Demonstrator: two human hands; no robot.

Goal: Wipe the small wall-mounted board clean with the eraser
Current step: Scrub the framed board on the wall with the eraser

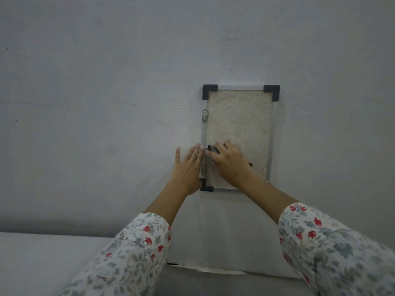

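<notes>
Right in the middle of the frame, the board [239, 124] hangs on the gray wall [106, 82], with black corners [210, 90] and a rough pale face. Low on its left side, the right hand [229, 162] grips the dark eraser [212, 150] and presses it on the board. Just left of it, the left hand [188, 167] lies flat and open, fingers spread, over the board's left edge and the wall.

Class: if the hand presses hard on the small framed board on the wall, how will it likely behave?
The board probably stays stiff, given its metal-looking frame. It might shift slightly; the left hand lies flat at its edge. The right hand presses the eraser.
</notes>
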